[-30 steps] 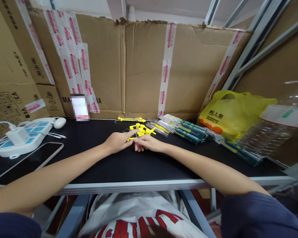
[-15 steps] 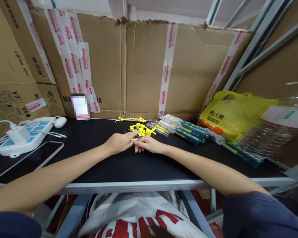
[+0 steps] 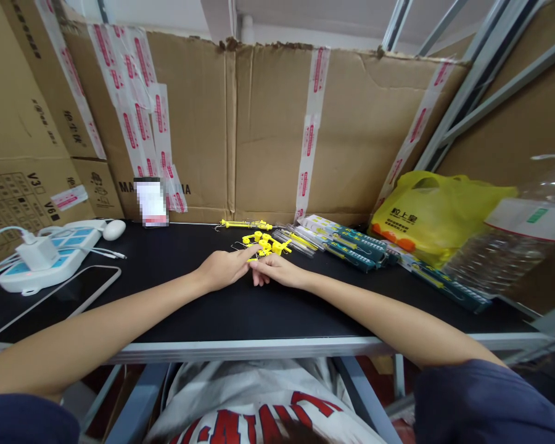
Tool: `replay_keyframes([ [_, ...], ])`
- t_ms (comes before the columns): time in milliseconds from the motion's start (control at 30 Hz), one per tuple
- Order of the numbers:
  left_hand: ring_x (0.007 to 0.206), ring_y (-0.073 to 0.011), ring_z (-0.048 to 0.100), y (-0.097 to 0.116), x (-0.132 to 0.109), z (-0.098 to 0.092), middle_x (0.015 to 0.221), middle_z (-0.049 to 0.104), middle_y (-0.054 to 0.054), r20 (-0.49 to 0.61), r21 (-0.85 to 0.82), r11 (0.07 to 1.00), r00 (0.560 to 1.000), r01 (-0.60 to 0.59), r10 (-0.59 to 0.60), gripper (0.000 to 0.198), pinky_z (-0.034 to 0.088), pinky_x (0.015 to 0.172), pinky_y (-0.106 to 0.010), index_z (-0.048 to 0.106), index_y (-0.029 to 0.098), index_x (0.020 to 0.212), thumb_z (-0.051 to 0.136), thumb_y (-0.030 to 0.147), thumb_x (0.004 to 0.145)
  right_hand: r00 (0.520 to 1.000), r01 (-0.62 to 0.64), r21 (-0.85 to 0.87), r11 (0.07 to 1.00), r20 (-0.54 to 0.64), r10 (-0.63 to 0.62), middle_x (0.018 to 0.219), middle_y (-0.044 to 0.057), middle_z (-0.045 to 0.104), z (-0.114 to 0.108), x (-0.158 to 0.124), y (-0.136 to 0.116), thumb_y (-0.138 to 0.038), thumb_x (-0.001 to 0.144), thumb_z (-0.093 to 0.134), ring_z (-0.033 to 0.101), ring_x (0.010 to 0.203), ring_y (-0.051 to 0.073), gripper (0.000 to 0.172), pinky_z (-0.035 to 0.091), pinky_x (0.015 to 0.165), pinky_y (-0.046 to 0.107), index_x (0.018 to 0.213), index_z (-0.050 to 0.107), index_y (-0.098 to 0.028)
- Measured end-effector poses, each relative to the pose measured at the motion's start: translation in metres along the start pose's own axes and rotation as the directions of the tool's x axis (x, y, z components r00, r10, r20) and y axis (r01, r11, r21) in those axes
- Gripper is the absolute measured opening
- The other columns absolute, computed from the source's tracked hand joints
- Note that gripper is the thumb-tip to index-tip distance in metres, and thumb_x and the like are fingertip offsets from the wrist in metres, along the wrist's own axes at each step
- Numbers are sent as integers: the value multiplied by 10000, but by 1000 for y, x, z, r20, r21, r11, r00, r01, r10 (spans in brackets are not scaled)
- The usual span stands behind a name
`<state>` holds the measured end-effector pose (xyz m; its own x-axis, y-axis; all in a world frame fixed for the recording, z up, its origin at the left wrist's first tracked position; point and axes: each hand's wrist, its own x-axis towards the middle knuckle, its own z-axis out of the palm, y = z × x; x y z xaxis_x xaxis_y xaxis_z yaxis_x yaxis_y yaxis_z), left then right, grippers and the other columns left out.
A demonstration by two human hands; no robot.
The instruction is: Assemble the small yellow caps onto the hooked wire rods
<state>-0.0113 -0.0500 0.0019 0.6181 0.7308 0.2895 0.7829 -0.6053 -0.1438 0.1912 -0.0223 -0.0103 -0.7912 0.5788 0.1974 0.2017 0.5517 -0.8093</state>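
My left hand and my right hand meet at the middle of the black table. Between their fingertips shows a thin yellow plastic piece; both hands are closed on it, and most of it is hidden. The right thumb and index finger pinch at its right end, while the left fingers reach over from the other side. Just beyond the fingertips lies a small pile of yellow plastic parts with thin wire hooks. Farther back, yellow rods with a metal hook lie along the cardboard wall.
Clear-wrapped spring-like rods and several green-and-white packages lie to the right. Beyond them stand a yellow plastic bag and a large clear bottle. A power strip and a phone lie at left.
The whole view has shifted very slightly. Both hands stay together at the same place, with only small finger movement around the yellow piece.
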Motion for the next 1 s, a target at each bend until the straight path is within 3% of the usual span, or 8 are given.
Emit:
replay_keyframes([
  [300, 1087, -210, 698, 0, 1, -1, 1362, 634, -56, 47, -14, 1000, 999, -10, 10, 521, 558, 797, -265, 298, 237, 1527, 344, 292, 1010, 999, -36, -95, 995, -37, 32, 540, 21, 577, 3, -1, -2, -786, 859, 408, 470, 494, 82, 738, 384, 539, 237, 604, 638, -133],
  [467, 1024, -222, 718, 4, 2, -5, 1276, 686, -49, 90, 15, 1000, 996, 17, -19, 512, 558, 759, -281, 285, 240, 1526, 333, 293, 1019, 998, -46, -119, 992, -42, 42, 452, -38, 431, 1, -2, -5, -771, 842, 465, 360, 445, 64, 709, 303, 491, 238, 585, 629, -132],
  [700, 922, -249, 735, 12, 1, -3, 1291, 669, -97, 30, 120, 991, 997, 61, -65, 480, 549, 663, -305, 326, 185, 1494, 297, 279, 1025, 998, -43, -64, 997, -42, 41, 412, -70, 320, 0, -2, -6, -803, 827, 436, 257, 408, 56, 731, 212, 451, 260, 563, 593, -140],
  [1000, 810, -219, 720, 11, 1, -10, 1055, 704, -69, 41, 182, 983, 999, 0, -8, 316, 469, 562, -264, 594, 183, 1114, 306, 281, 1029, 997, 20, -193, 981, -69, -34, 455, -39, 391, 0, -4, -10, -782, 868, 385, 334, 459, 75, 738, 290, 515, 251, 555, 591, -145],
])
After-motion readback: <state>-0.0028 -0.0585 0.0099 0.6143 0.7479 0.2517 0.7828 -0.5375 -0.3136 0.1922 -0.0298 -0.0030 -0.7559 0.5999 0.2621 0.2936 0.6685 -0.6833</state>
